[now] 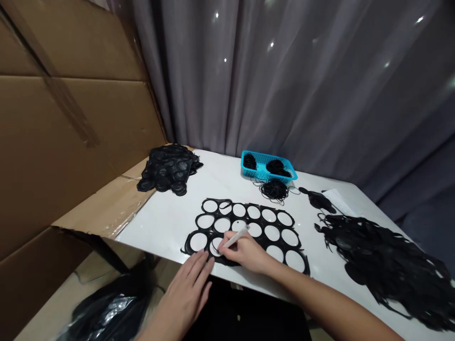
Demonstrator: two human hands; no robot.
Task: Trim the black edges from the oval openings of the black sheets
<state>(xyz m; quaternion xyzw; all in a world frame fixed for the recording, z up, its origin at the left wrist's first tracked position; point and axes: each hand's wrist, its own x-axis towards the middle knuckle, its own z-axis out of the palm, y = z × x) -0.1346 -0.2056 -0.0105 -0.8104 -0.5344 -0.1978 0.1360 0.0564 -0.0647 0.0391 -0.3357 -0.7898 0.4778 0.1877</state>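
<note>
A black sheet with rows of round holes lies flat on the white table, whose surface shows through the holes. My right hand pinches a slim white pen-like tool, tip down at a hole in the nearest row. Whether that tip is a blade or a point is too small to tell. At the table's front edge my left hand lies with fingers stretched out, fingertips on the near rim of the sheet. Part of the sheet is hidden under my right hand and forearm.
Flat black round pieces are heaped at the back left. A blue basket holds black strands, with a tangle of black cord before it. Black scraps spread along the right. Cardboard borders the left; a grey curtain hangs behind.
</note>
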